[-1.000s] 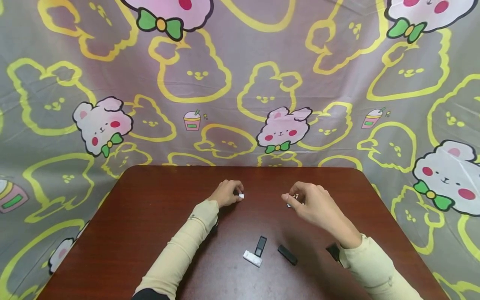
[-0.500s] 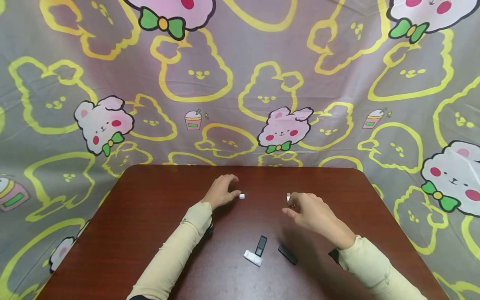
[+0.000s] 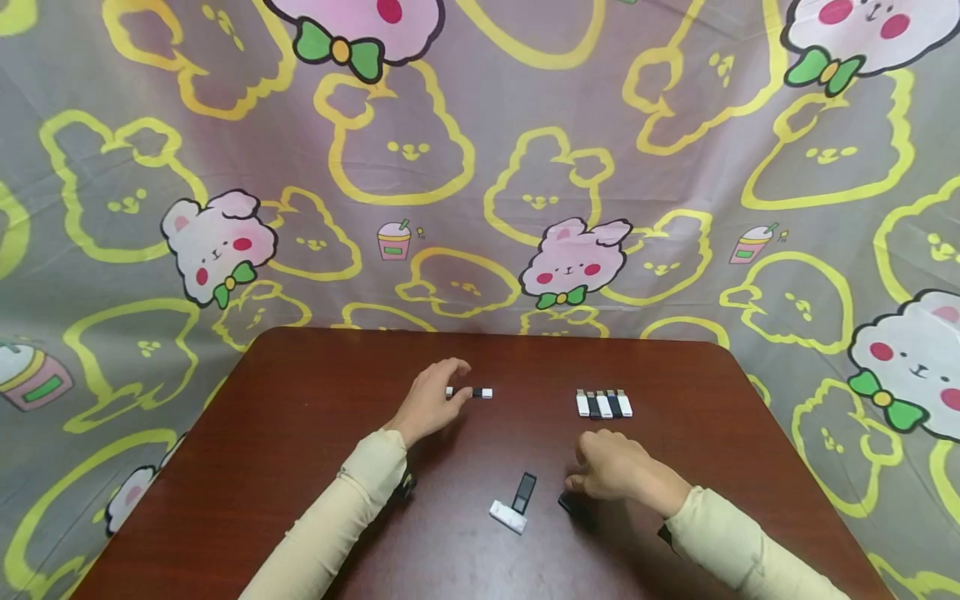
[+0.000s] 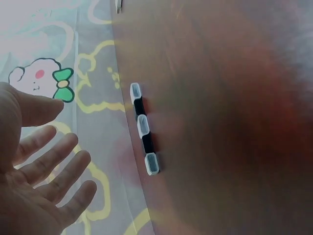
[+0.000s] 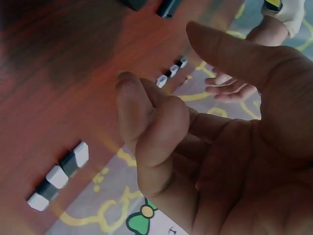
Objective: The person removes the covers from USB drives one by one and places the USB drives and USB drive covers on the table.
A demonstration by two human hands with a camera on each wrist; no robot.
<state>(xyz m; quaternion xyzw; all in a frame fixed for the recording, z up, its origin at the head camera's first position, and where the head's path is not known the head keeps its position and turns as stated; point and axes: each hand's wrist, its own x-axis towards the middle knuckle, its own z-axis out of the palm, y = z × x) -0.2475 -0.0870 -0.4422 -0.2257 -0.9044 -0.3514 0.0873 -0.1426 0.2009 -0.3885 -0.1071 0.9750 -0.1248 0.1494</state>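
Note:
A row of small white and black caps (image 4: pixel 143 126) stands near the table's far edge. My left hand (image 3: pixel 431 400) is beside that row, relaxed, fingers apart, holding nothing. At the far right, several USB sticks (image 3: pixel 604 406) lie side by side, white and black alternating, metal ends away from me. My right hand (image 3: pixel 618 468) is nearer to me than the sticks, thumb and fingers apart with nothing between them; in the right wrist view its fingers (image 5: pixel 164 132) are loosely bent. It partly covers a black stick (image 3: pixel 568 502) on the table.
Front and centre on the brown table (image 3: pixel 300 467) lie a white marbled piece (image 3: pixel 508 517) and a black stick (image 3: pixel 525 492) touching it. Another dark item is mostly hidden behind the right sleeve (image 3: pixel 712 525). A patterned cloth (image 3: pixel 450 167) hangs behind the table.
My right hand has left the row of sticks and moved back toward the black stick, uncovering the row. My left hand has let go of the caps and drawn slightly left.

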